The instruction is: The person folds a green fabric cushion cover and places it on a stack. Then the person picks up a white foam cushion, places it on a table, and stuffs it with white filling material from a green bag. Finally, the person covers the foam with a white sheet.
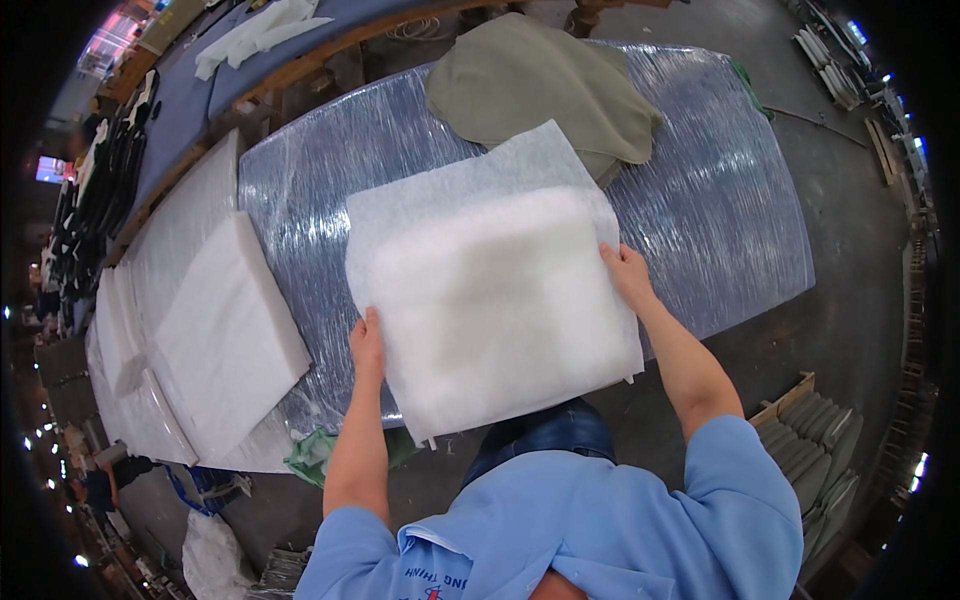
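A white padded cushion piece (500, 310), wrapped in soft batting, is held in front of my body, over the near edge of the plastic-wrapped table. My left hand (367, 345) grips its left side, thumb up along the edge. On the opposite side my right hand (626, 272) pinches the edge, a little higher up. A thin flap of white batting (460, 175) spreads out beyond the thick part. Just past that flap lies an olive-green fabric piece (540, 85), loosely heaped.
Clear plastic film covers the blue table (720, 200). White batting sheets (225, 330) are stacked on its left end. A long bench (270, 55) stands at the far left. Grey-green cushions (815, 440) are stacked on the floor at right. A plastic bag (215, 555) sits at lower left.
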Motion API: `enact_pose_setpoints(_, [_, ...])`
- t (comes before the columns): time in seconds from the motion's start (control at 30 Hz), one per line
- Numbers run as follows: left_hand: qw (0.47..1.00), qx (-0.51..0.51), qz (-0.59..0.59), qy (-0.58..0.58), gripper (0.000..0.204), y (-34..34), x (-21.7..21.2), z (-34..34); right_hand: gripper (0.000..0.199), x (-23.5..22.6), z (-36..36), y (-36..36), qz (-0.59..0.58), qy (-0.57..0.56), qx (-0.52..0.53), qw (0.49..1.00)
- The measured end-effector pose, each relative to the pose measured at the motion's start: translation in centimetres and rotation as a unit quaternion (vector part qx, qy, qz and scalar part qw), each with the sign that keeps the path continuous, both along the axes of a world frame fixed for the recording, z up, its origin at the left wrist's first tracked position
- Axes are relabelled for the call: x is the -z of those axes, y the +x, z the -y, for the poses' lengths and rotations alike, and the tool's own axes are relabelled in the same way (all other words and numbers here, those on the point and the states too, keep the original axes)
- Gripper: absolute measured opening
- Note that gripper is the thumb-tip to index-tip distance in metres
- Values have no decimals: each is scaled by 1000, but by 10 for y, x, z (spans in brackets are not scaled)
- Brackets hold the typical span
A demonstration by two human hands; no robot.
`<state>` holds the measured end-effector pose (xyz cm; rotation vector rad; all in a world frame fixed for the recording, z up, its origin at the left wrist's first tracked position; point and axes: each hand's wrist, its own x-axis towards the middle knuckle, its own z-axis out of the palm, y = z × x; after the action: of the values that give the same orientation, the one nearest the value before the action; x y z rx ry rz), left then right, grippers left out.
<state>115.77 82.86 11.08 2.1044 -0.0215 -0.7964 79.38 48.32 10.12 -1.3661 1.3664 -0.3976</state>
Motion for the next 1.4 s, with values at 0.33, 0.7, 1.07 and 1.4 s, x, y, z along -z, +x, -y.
enact_pose_setpoints(0.33, [995, -64, 69, -42, 47, -12, 10, -2, 45, 4, -3, -19, -64, -118, 0, 991])
enact_pose_setpoints(0.7, [989, -58, 138, 15, 51, -69, 18, -48, 51, 23, -57, -66, -191, -201, 0, 961])
enact_pose_setpoints(1.07, [987, -39, 157, 3, 54, -111, 18, -81, 52, 11, -105, -95, -171, -130, 5, 977])
enact_pose_setpoints(1.4, [985, -105, 125, -49, 61, -113, 24, -92, 52, 7, -99, -100, -196, -206, 16, 958])
